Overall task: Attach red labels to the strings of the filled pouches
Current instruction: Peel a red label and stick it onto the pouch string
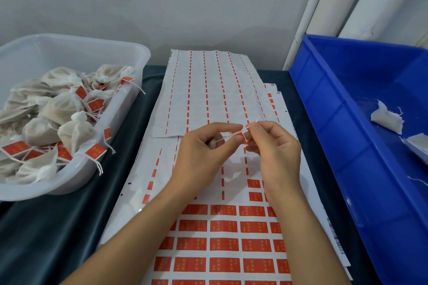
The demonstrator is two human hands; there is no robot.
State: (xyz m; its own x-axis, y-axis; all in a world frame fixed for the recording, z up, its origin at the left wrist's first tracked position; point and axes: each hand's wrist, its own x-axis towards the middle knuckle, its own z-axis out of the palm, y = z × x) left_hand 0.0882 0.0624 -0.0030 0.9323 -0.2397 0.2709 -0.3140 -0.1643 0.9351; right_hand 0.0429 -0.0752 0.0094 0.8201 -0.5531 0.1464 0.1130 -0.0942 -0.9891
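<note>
My left hand (pixel 203 152) and my right hand (pixel 273 148) meet above the label sheet (pixel 222 238). Between their fingertips is a small red label (pixel 239 134) on a white string (pixel 225 137). Both hands pinch it, thumbs and forefingers together. A white pouch (pixel 212 143) shows partly inside my left palm, mostly hidden by the fingers. The sheet beneath holds rows of red labels in its near part; the rows further away are peeled, leaving only red slivers.
A clear plastic tub (pixel 136 58) at the left holds several filled pouches with red labels (pixel 95 151) on their strings. A blue crate (pixel 335 127) at the right holds a few white pouches (pixel 386 119). An emptied backing sheet (pixel 208 90) lies beyond my hands. Dark cloth covers the table.
</note>
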